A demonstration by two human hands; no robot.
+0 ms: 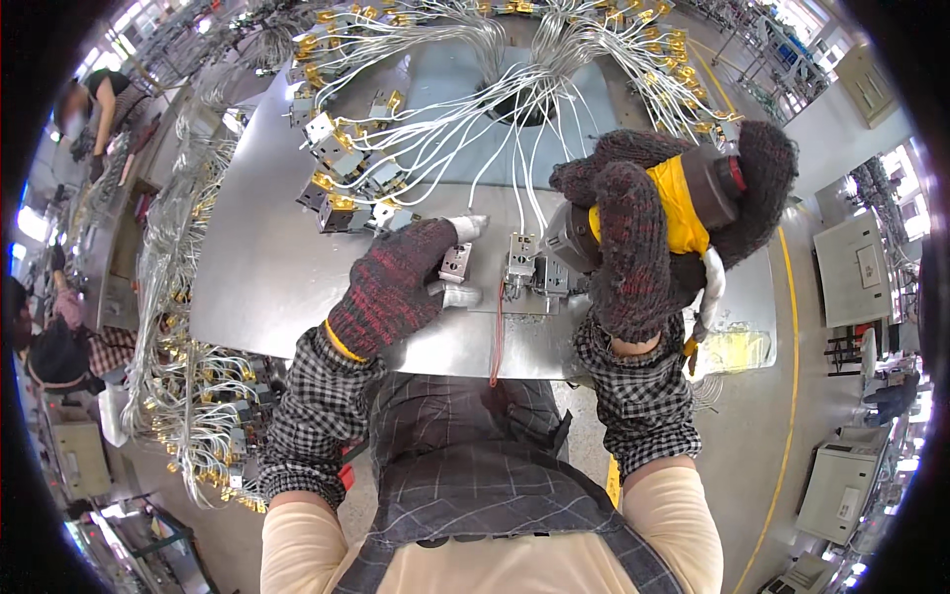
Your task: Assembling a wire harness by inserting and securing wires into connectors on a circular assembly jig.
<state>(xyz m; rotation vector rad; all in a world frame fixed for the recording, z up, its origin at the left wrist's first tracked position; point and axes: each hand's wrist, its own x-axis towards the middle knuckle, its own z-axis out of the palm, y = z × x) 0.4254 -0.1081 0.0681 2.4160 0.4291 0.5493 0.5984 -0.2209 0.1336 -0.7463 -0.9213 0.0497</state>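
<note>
My left hand [396, 282], in a dark knitted glove with red flecks, has its white-covered index finger and thumb around a small metal block [456, 263] with holes, on the metal table. My right hand [638, 262], in a similar glove, grips a yellow and black power tool [678, 203]. Its dark nose [572, 238] points left and down, close to the blocks. Beside it stand a metal block with a white wire [521, 255] and a darker block [551, 277]. A thin red wire [497, 342] hangs over the table's near edge. The tool's tip is hard to make out.
White wires [445, 129] fan out from a dark hole [524, 107] in the metal table [257, 267]. Several metal blocks with yellow parts [341, 178] lie at the left. More bundled wires [203, 396] hang beyond the left edge. Co-workers [99, 109] are at the far left.
</note>
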